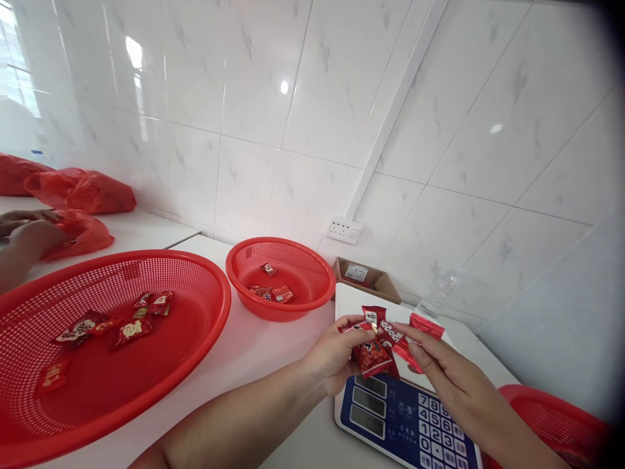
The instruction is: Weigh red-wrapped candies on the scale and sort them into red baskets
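- The left hand (pixel 334 357) is closed around a small bunch of red packets (pixel 374 358), its thumb pressed across the top of them.
- The right hand (pixel 442 365) pinches another packet (pixel 427 326) between thumb and fingers; its forefinger reaches to the edge of the left hand's bunch.
- Both hands are close together above the scale (pixel 349 296), whose white top shows behind them and whose blue keypad panel shows below. The packets are held up in the hands, and some display windows on the panel are in sight under the left one.
- Left of the scale, on the white table (pixel 288 335), stands a small red basin (pixel 280 314) with a few packets lying on its bottom.
- Nearer and further left is a large red basin (pixel 217 319), with several packets scattered over its floor, some touching one another.
- Behind the scale sits a brown carton (pixel 390 286), with something clear and ribbed (pixel 442 292) to its right.
- Part of a third basin (pixel 551 397) shows at the lower right, beyond the right forearm.
- At the far left, a co-worker's hands (pixel 36 234) are at a red bag (pixel 92 238); more bags (pixel 81 189) lie behind it.
- A socket (pixel 343 229) is fixed to the tiled wall (pixel 254 189).
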Available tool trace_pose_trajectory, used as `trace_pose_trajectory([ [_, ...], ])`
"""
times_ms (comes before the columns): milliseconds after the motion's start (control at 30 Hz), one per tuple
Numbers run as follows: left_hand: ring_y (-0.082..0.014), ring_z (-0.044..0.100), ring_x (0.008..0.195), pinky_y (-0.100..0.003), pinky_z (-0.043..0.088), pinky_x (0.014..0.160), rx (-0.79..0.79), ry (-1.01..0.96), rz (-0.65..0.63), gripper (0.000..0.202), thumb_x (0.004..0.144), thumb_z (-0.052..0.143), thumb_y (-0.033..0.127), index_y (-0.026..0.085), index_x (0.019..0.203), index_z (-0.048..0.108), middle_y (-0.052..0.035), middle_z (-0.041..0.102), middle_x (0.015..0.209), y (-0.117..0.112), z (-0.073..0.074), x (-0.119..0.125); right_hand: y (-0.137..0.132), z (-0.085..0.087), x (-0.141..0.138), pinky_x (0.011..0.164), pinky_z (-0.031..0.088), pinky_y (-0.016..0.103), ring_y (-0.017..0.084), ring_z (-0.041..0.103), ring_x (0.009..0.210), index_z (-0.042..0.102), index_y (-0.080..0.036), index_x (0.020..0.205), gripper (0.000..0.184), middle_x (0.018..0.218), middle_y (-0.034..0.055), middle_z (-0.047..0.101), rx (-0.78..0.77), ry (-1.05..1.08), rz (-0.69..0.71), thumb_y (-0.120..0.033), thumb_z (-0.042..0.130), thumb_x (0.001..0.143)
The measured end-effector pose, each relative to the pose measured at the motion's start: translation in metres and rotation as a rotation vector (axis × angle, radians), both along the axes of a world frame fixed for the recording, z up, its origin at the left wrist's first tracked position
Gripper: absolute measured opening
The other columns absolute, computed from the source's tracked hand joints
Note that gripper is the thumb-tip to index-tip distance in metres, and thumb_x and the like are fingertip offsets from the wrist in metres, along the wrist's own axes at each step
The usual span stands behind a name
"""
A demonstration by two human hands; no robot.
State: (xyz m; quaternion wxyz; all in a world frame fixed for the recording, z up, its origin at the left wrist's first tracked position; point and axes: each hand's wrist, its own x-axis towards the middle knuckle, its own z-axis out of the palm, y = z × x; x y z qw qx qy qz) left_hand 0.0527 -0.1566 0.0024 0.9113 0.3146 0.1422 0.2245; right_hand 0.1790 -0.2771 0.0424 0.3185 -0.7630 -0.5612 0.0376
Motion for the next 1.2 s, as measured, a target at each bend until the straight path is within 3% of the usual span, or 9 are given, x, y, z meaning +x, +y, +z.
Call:
trace_pose_trajectory([
  [133, -0.0149, 0.061, 0.074, -0.025, 0.048, 0.062, -0.003, 0.022, 0.008, 0.042, 0.064, 0.069, 0.015, 0.016, 0.103, 0.053, -0.0065, 0.065, 0.091, 0.000, 0.002, 0.000, -0.003, -0.004, 0.013, 0.076, 0.056, 0.031, 0.022, 0.063, 0.093, 0.056, -0.027, 0.122, 0.050, 0.117, 0.0050, 0.060, 0.012, 0.079, -0.049, -0.054, 0.035, 0.086],
  [400, -0.0162, 0.062, 0.076, -0.025, 0.048, 0.061, -0.021, 0.032, 0.025, 0.039, 0.062, 0.070, 0.016, 0.017, 0.098, 0.053, -0.0063, 0.065, 0.091, 0.001, 0.002, 0.001, -0.005, -0.019, 0.032, 0.060, 0.054, 0.033, 0.018, 0.063, 0.059, 0.045, -0.032, 0.131, 0.051, 0.095, 0.0017, 0.068, -0.090, -0.033, -0.192, -0.054, 0.032, 0.086],
  [533, -0.0170, 0.062, 0.077, -0.026, 0.049, 0.061, -0.022, 0.026, 0.036, 0.038, 0.061, 0.070, 0.016, 0.017, 0.096, 0.054, -0.0054, 0.065, 0.090, 0.003, 0.001, 0.001, -0.005, -0.030, 0.036, 0.069, 0.051, 0.037, 0.022, 0.066, 0.074, 0.034, -0.034, 0.137, 0.053, 0.094, 0.0016, 0.069, -0.077, -0.085, -0.233, -0.050, 0.030, 0.087],
  [633, -0.0153, 0.062, 0.072, -0.025, 0.049, 0.060, -0.034, 0.043, 0.059, 0.035, 0.063, 0.068, 0.015, 0.017, 0.095, 0.054, -0.0047, 0.065, 0.088, 0.005, 0.001, 0.002, -0.005, -0.036, 0.047, 0.070, 0.049, 0.037, 0.023, 0.066, 0.078, 0.026, -0.026, 0.140, 0.058, 0.092, 0.0040, 0.070, -0.133, -0.089, -0.260, -0.047, 0.030, 0.086],
  [733, -0.0136, 0.061, 0.069, -0.025, 0.049, 0.059, -0.058, 0.041, 0.082, 0.031, 0.066, 0.066, 0.014, 0.016, 0.095, 0.054, -0.0042, 0.065, 0.085, 0.009, 0.001, 0.002, -0.005, -0.038, 0.061, 0.067, 0.049, 0.037, 0.025, 0.066, 0.075, 0.041, -0.021, 0.127, 0.053, 0.087, 0.0058, 0.071, -0.195, -0.097, -0.279, -0.048, 0.035, 0.083],
  [833, -0.0134, 0.061, 0.070, -0.025, 0.050, 0.061, -0.063, 0.020, 0.092, 0.030, 0.068, 0.064, 0.013, 0.016, 0.097, 0.055, -0.0053, 0.065, 0.087, 0.012, 0.000, 0.003, -0.005, -0.038, 0.069, 0.065, 0.049, 0.035, 0.025, 0.065, 0.075, 0.054, -0.025, 0.102, 0.037, 0.083, 0.0024, 0.070, -0.253, -0.109, -0.252, -0.051, 0.038, 0.080],
  [900, -0.0137, 0.062, 0.071, -0.025, 0.050, 0.062, -0.057, 0.012, 0.093, 0.031, 0.069, 0.064, 0.012, 0.015, 0.098, 0.055, -0.0065, 0.065, 0.090, 0.014, -0.002, 0.003, -0.004, -0.038, 0.069, 0.068, 0.049, 0.035, 0.025, 0.065, 0.080, 0.058, -0.027, 0.095, 0.034, 0.088, 0.0007, 0.070, -0.258, -0.102, -0.225, -0.052, 0.042, 0.078],
  [1067, -0.0154, 0.063, 0.075, -0.026, 0.051, 0.065, -0.045, 0.000, 0.079, 0.031, 0.069, 0.064, 0.013, 0.015, 0.099, 0.055, -0.0077, 0.065, 0.092, 0.014, -0.005, 0.005, 0.000, -0.036, 0.067, 0.084, 0.046, 0.036, 0.026, 0.059, 0.102, 0.061, -0.024, 0.105, 0.047, 0.110, 0.0034, 0.065, -0.222, -0.028, -0.191, -0.057, 0.043, 0.076],
  [1200, -0.0164, 0.063, 0.078, -0.027, 0.051, 0.067, -0.025, 0.004, 0.078, 0.031, 0.068, 0.065, 0.013, 0.016, 0.098, 0.056, -0.0069, 0.065, 0.094, 0.015, -0.003, 0.004, 0.003, -0.040, 0.075, 0.082, 0.047, 0.035, 0.024, 0.060, 0.100, 0.058, -0.025, 0.107, 0.046, 0.109, 0.0037, 0.066, -0.231, 0.059, -0.152, -0.058, 0.043, 0.078],
])
